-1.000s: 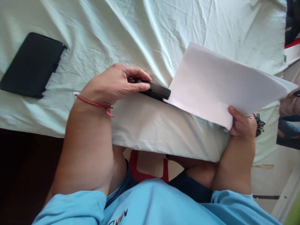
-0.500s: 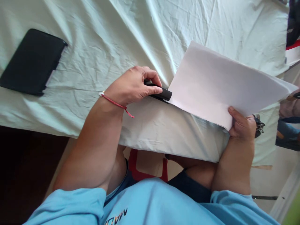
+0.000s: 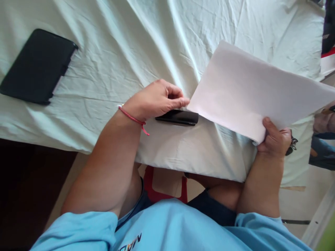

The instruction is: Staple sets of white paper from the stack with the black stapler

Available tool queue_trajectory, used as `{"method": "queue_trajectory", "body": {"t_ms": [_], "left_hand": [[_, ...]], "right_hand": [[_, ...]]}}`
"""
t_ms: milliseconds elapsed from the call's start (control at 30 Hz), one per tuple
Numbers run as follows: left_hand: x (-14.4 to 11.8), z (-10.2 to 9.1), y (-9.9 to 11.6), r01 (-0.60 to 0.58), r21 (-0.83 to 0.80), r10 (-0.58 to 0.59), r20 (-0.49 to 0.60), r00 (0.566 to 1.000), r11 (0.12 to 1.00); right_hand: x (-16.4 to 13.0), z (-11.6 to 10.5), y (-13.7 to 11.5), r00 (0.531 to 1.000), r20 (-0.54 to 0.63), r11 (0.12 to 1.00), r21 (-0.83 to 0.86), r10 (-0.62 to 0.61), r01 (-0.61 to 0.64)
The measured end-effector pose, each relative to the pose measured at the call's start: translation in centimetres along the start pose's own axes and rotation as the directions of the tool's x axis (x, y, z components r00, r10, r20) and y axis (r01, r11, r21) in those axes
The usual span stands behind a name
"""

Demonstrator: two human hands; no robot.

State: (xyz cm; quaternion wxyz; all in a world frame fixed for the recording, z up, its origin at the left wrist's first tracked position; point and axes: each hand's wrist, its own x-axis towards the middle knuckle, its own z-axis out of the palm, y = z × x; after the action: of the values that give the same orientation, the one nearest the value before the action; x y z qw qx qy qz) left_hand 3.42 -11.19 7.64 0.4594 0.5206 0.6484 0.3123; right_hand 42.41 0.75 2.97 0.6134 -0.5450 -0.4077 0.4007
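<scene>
Over on the left, a flat black case is seen lying on the creased, pale green cloth. Below the cloth's near edge, a red object is glimpsed.

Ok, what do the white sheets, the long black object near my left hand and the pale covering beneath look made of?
White sheets: paper, matte, thin-edged, with a curled corner.
Long black object: probably smooth plastic, given its glossy sheen; painted metal is possible.
Pale covering: fabric with a soft sheen, judging by its creases and folds; fibre unclear.
</scene>
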Motion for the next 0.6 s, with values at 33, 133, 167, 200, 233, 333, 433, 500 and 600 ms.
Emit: {"method": "queue_trajectory", "body": {"t_ms": [33, 133, 167, 200, 233, 333, 433, 500, 600], "left_hand": [[0.1, 0.2, -0.1, 0.004, -0.041, -0.007, -0.086, 0.996, 0.999], [0.5, 0.8, 0.0, 0.009, -0.174, -0.045, -0.204, 0.978, 0.985], [0.5, 0.9, 0.1, 0.017, -0.193, -0.054, -0.19, 0.98, 0.981], [0.6, 1.0, 0.3, 0.028, -0.191, -0.058, -0.153, 0.987, 0.981], [0.6, 1.1, 0.5, 0.042, -0.169, -0.059, -0.098, 0.993, 0.985], [0.6, 1.2, 1.1, 0.064, -0.064, -0.06, 0.066, 0.996, 0.996], [0.5, 1.4, 1.4, 0.054, -0.038, -0.047, 0.173, 0.984, 0.998], [0.5, 1.5, 1.3, 0.033, -0.057, -0.021, 0.2, 0.98, 0.998], [0.7, 1.6, 0.9, 0.023, -0.13, -0.011, 0.096, 0.995, 0.991]], "right_hand": [[-0.1, 0.0, -0.1, 1.0, 0.005, 1.0, 0.015, -0.008, 0.008], [-0.3, 0.1, -0.2, 0.998, 0.038, 0.998, 0.05, -0.044, 0.042], [-0.3, 0.1, -0.2, 0.997, 0.051, 0.997, 0.054, -0.054, 0.051], [-0.3, 0.1, -0.1, 0.996, 0.06, 0.997, 0.056, -0.063, 0.06], [-0.3, 0.2, -0.1, 0.995, 0.066, 0.996, 0.057, -0.073, 0.069], [-0.3, 0.3, 0.0, 0.994, 0.056, 0.993, 0.067, -0.099, 0.095], [-0.1, 0.3, 0.2, 0.995, 0.043, 0.992, 0.087, -0.09, 0.086], [0.0, 0.3, 0.3, 0.996, 0.049, 0.993, 0.097, -0.076, 0.071], [-0.1, 0.3, 0.3, 0.995, 0.071, 0.993, 0.092, -0.075, 0.068]]}}
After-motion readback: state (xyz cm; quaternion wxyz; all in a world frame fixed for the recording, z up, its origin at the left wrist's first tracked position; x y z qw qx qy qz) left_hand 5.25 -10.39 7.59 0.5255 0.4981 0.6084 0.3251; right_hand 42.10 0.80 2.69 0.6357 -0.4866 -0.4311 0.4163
